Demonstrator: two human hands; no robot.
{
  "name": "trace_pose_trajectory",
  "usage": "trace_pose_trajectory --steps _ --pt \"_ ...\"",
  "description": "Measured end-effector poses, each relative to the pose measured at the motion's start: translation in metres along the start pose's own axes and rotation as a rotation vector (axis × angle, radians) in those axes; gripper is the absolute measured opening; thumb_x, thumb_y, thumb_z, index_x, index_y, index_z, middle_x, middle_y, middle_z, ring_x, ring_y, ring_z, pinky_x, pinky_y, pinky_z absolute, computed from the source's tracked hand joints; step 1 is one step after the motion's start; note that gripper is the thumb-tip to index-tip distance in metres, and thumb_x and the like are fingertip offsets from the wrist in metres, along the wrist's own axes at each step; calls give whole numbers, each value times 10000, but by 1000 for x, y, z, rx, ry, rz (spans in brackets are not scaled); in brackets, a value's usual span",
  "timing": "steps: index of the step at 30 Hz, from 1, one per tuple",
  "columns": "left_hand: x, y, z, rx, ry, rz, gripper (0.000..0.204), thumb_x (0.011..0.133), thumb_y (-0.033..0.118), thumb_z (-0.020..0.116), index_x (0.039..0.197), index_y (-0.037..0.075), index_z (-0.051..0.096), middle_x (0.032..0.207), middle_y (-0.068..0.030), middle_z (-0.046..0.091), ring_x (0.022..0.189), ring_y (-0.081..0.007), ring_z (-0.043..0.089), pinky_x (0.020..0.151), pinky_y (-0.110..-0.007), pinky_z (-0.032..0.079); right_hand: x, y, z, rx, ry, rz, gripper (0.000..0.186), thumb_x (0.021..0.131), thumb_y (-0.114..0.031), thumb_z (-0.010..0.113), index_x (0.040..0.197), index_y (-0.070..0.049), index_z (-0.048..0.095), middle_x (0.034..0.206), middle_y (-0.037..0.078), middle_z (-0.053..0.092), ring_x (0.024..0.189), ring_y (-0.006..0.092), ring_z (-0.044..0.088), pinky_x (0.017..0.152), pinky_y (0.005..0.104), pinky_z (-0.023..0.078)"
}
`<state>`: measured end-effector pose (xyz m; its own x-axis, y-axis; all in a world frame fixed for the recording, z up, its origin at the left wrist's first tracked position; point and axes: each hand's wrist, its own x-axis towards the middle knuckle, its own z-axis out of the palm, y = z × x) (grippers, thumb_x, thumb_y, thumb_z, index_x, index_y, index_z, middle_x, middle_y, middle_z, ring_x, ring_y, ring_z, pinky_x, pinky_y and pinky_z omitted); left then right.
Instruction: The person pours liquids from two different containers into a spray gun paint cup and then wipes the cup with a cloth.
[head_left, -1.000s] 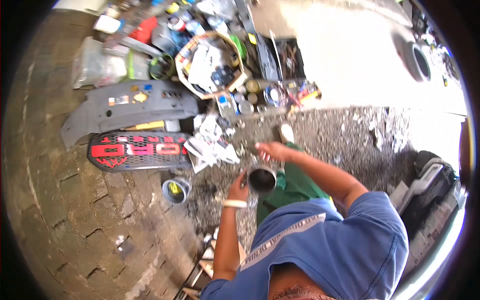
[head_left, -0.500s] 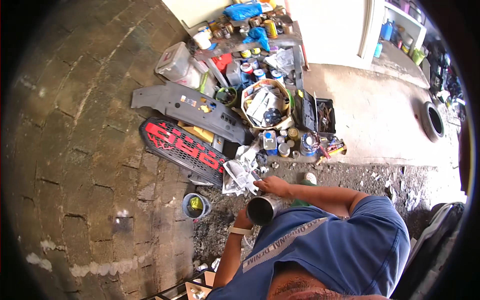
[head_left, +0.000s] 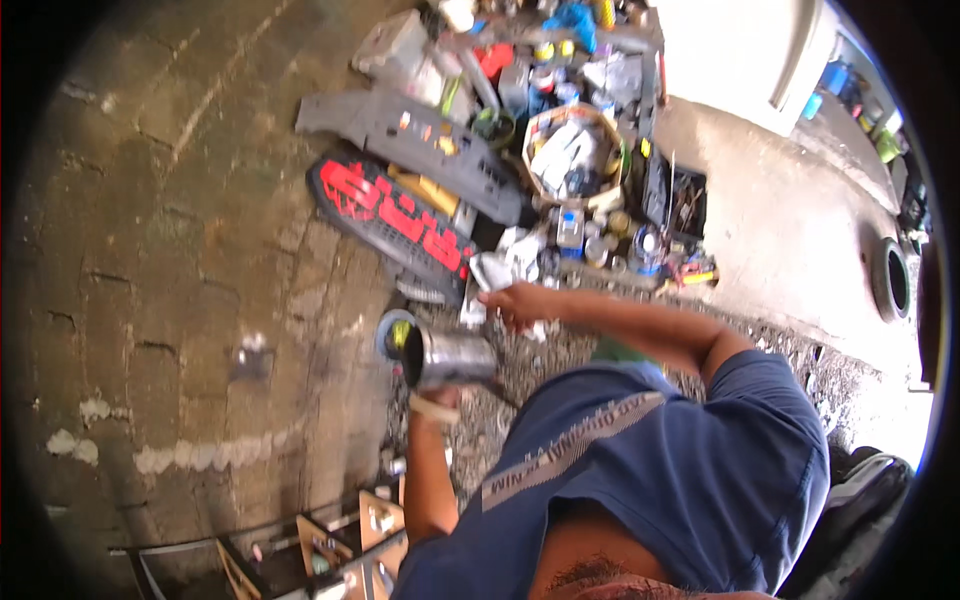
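Note:
My left hand (head_left: 436, 402), with a pale band at the wrist, is closed under a shiny metal cylinder (head_left: 455, 360). The cylinder lies tilted on its side, its dark open mouth toward the left, beside a small grey-blue bucket (head_left: 388, 345) with something yellow-green in it. My right hand (head_left: 522, 304) reaches out at the crumpled white paper (head_left: 522, 255). Its fingers look closed, and a whitish oblong piece (head_left: 490, 272) shows just above them. Blur hides whether that piece is gripped.
A black grille with red lettering (head_left: 390, 220) and a grey panel (head_left: 420, 150) lie past my hands. Behind are an octagonal box of clutter (head_left: 530, 150), several tins (head_left: 597, 250) and an open black toolbox (head_left: 688, 205). A tyre (head_left: 890, 280) stands right; wooden frames (head_left: 320, 545) lie lower left.
My left hand has swung the metal cylinder leftward and away from my body, turning its mouth toward the bucket. The right hand still reaches at the paper. The view has tilted, shifting the scene upward.

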<state>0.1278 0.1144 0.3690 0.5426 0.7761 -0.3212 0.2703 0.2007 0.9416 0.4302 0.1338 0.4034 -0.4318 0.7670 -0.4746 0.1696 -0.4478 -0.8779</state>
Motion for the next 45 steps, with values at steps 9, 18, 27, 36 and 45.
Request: trace_pose_trajectory --steps 9,18,27,36,45 --pt "-5 12 -9 -115 42 -72 543 915 156 663 1419 62 485 1288 -120 629 1136 -220 634 964 -352 515 -4 -19 -18 -203 -246 -542 492 968 -268 604 1383 -25 496 1233 96 607 1015 184 651 882 348 534" --pt "-19 -8 -1 -154 34 -126 546 911 123 661 1419 58 472 1305 -112 614 1140 -218 627 966 -356 521 -5 0 4 -54 -183 -554 405 949 -289 625 1248 -19 580 1188 104 618 1037 181 634 787 324 556" --pt "-13 -19 3 -171 11 -158 552 907 90 660 1420 54 459 1322 -105 598 1145 -217 620 968 -360 527 -9 21 2 -69 -258 -417 568 973 -448 580 1342 -22 502 1077 122 646 976 210 646 745 340 578" --pt "-10 -31 8 -186 -33 -201 559 903 57 658 1421 50 446 1340 -98 583 1149 -215 613 969 -364 533 -12 24 2 -72 -235 -120 246 964 -257 590 1092 -47 598 915 59 642 806 186 642 733 333 559" --pt "10 10 40 -176 41 -417 577 918 75 626 1452 16 415 1390 -90 547 1164 -191 595 951 -320 506 3 61 -8 -83 -82 -680 306 860 -59 593 1163 -17 580 1282 100 517 1199 204 485 938 333 475"
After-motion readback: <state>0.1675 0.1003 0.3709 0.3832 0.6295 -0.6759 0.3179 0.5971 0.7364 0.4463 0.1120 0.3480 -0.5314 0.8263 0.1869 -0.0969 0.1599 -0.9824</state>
